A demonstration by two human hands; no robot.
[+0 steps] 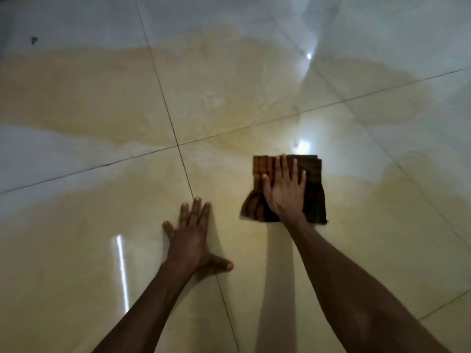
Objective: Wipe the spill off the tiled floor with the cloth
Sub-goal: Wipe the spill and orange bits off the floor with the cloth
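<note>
A dark brown striped cloth [314, 182], folded roughly square, lies flat on the glossy beige tiled floor [102, 103] right of centre. My right hand [285, 189] presses down on it with straight, spread fingers. My left hand [193, 235] rests flat on the bare tile to the left of the cloth, fingers spread, thumb out to the right. A faint whitish smear [211, 100] shows on the tile beyond the cloth; I cannot tell clearly where the spill lies among the reflections.
Dark grout lines [178, 146] cross the floor and meet left of the cloth. A small dark speck [33, 40] sits at the far left. Bright light reflections [303, 146] glare on the tiles near the cloth's far edge.
</note>
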